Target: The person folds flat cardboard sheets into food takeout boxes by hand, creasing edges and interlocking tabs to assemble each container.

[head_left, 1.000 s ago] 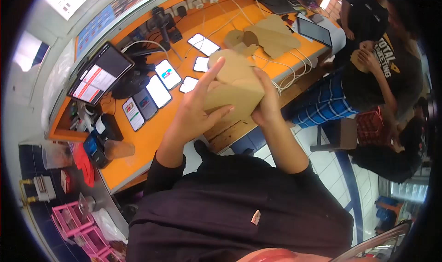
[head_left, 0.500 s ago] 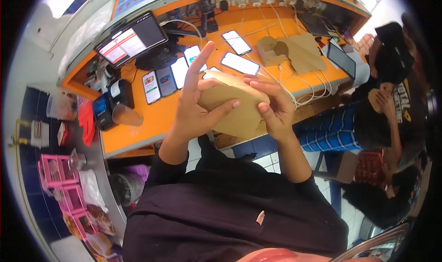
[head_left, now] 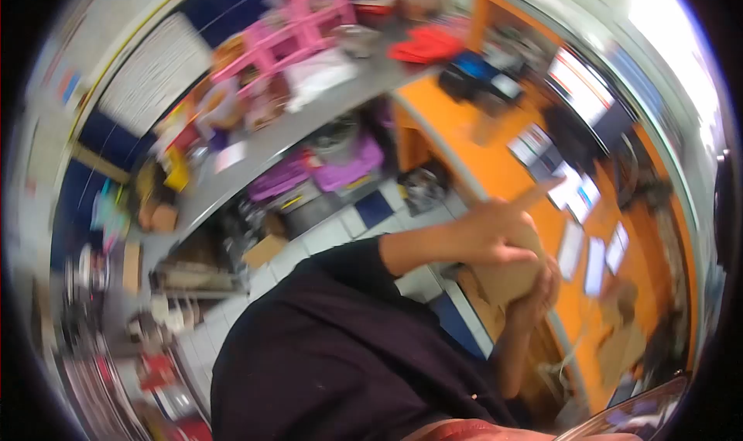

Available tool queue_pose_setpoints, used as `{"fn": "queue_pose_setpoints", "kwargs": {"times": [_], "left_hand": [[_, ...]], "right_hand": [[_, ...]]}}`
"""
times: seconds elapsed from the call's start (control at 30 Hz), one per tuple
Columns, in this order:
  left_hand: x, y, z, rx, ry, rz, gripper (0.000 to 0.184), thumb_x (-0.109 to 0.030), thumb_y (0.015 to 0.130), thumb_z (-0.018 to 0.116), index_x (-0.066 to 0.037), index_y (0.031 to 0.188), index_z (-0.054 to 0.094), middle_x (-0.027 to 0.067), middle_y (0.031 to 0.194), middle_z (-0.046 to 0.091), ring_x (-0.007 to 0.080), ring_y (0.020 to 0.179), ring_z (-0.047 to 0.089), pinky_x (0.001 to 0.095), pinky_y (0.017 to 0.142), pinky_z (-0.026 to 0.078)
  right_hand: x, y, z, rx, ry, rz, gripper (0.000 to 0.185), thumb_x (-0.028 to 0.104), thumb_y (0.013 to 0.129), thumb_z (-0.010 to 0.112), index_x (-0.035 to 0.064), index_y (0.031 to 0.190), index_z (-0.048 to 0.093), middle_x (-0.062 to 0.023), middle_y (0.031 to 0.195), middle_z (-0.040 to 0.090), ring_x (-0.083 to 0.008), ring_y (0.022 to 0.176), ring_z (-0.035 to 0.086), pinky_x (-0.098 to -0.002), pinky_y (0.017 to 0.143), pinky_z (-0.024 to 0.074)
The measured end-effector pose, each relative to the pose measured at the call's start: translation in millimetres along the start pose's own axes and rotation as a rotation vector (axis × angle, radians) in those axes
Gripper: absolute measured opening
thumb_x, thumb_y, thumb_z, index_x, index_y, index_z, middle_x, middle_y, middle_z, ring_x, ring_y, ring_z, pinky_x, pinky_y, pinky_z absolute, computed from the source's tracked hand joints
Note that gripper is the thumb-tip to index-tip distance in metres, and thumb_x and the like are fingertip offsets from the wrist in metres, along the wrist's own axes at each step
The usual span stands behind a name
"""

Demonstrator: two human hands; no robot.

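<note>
Brown card (head_left: 511, 281), one piece, raised near the desk (head_left: 445, 120): our left hand (head_left: 487, 230) clasps it, index finger extended; our right hand (head_left: 539, 295) closes round the opposite side, presumably for steadiness.

Left hand (head_left: 499, 236) level, index finger (head_left: 542, 192) extended, right hand (head_left: 539, 292) curled close by.
</note>
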State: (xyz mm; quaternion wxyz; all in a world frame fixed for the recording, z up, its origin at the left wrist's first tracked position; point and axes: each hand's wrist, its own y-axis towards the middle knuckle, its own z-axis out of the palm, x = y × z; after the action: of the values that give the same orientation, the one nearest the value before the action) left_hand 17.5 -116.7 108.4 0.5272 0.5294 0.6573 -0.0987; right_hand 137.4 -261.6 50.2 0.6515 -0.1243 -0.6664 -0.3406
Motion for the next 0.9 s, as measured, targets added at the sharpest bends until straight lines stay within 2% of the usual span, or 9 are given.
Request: {"fn": "queue_pose_setpoints", "kwargs": {"times": [0.13, 0.23, 0.3, 0.4, 0.47, 0.53, 0.57, 0.7, 0.9], "left_hand": [[-34, -58, -47, -0.127, 0.012, -0.173, 0.099, -0.033, 0.074, 0.079, -0.008, 0.151, 0.022, 0.0198, 0.106, 0.065, 0.04, 0.096, 0.064, 0.0436, 0.081, 0.05], [-34, -128, -86, -0.457, 0.442, 0.089, 0.111, -0.042, 0.073, 0.08, -0.007, 0.153, 0.012, 0.0216, 0.139, 0.046, 0.0417, 0.123, 0.049, 0.046, 0.099, 0.041], [-31, -191, -101, -0.528, 0.248, -0.014, 0.133, -0.044, 0.067, 0.086, -0.007, 0.153, -0.008, 0.02, 0.153, 0.021, 0.0381, 0.141, 0.027, 0.0482, 0.11, 0.03], [-36, -298, -133, -0.667, -0.434, -0.18, 0.151, -0.034, 0.06, 0.094, -0.011, 0.148, -0.027, 0.0174, 0.158, -0.002, 0.0297, 0.147, 0.01, 0.0464, 0.116, 0.021], [-32, -390, -174, -0.843, -0.124, -0.219, 0.151, -0.032, 0.06, 0.094, -0.011, 0.148, -0.027, 0.0182, 0.157, 0.001, 0.0295, 0.146, 0.01, 0.046, 0.116, 0.022], [-55, -471, -202, -1.015, 0.01, -0.239, 0.151, -0.031, 0.06, 0.094, -0.011, 0.149, -0.026, 0.019, 0.157, 0.004, 0.0292, 0.146, 0.012, 0.0457, 0.115, 0.024], [-76, -506, -219, -1.105, 0.007, -0.227, 0.151, -0.031, 0.059, 0.094, -0.011, 0.149, -0.025, 0.0194, 0.156, 0.006, 0.029, 0.146, 0.013, 0.0457, 0.114, 0.025], [-148, -614, -256, -1.229, 0.846, -0.605, 0.136, -0.022, 0.056, 0.09, -0.005, 0.153, -0.004, 0.0257, 0.143, 0.029, 0.0421, 0.133, 0.034, 0.0484, 0.106, 0.034], [-177, -698, -291, -1.272, 1.143, -0.711, 0.123, -0.014, 0.055, 0.086, -0.01, 0.154, 0.012, 0.0242, 0.135, 0.037, 0.0432, 0.121, 0.042, 0.0495, 0.099, 0.038]], "right_hand": [[0, -18, 47, -0.212, -0.022, -0.056, 0.039, 0.029, 0.102, 0.037, -0.0035, 0.104, 0.057, -0.011, 0.104, 0.057, -0.0199, 0.092, 0.056, -0.0329, 0.079, 0.049], [7, -27, 102, -0.389, 0.03, -0.109, 0.041, 0.033, 0.102, 0.035, -0.0033, 0.105, 0.055, -0.012, 0.101, 0.056, -0.0223, 0.091, 0.057, -0.0357, 0.077, 0.0509], [18, -60, 166, -0.43, -0.068, -0.175, 0.041, 0.034, 0.102, 0.035, -0.0028, 0.105, 0.054, -0.0136, 0.1, 0.055, -0.0242, 0.093, 0.058, -0.0376, 0.076, 0.052], [-6, -139, 276, -0.087, 0.195, -0.267, 0.042, 0.037, 0.099, 0.041, -0.0023, 0.108, 0.052, -0.0162, 0.105, 0.054, -0.0274, 0.099, 0.058, -0.0415, 0.079, 0.0514], [-5, -187, 354, 0.095, 0.039, -0.68, 0.041, 0.035, 0.097, 0.045, -0.0027, 0.111, 0.052, -0.0168, 0.113, 0.053, -0.0289, 0.103, 0.056, -0.0433, 0.084, 0.0493], [-4, -237, 420, 0.372, 0.312, -0.544, 0.039, 0.03, 0.093, 0.052, -0.003, 0.114, 0.051, -0.0171, 0.122, 0.049, -0.03, 0.11, 0.053, -0.0439, 0.093, 0.0451], [-7, -260, 449, 0.519, 0.672, -0.087, 0.039, 0.027, 0.09, 0.055, -0.0029, 0.116, 0.051, -0.0175, 0.125, 0.047, -0.0303, 0.112, 0.052, -0.0437, 0.097, 0.0427], [45, -317, 548, 0.898, 0.609, -0.283, 0.041, 0.021, 0.087, 0.062, -0.003, 0.119, 0.052, -0.0185, 0.123, 0.05, -0.0307, 0.121, 0.05, -0.0432, 0.102, 0.0397], [131, -373, 646, 1.773, 0.168, -0.367, 0.04, 0.019, 0.081, 0.076, -0.0027, 0.112, 0.061, -0.013, 0.095, 0.066, -0.0191, 0.093, 0.064, -0.0332, 0.083, 0.0503]]}}
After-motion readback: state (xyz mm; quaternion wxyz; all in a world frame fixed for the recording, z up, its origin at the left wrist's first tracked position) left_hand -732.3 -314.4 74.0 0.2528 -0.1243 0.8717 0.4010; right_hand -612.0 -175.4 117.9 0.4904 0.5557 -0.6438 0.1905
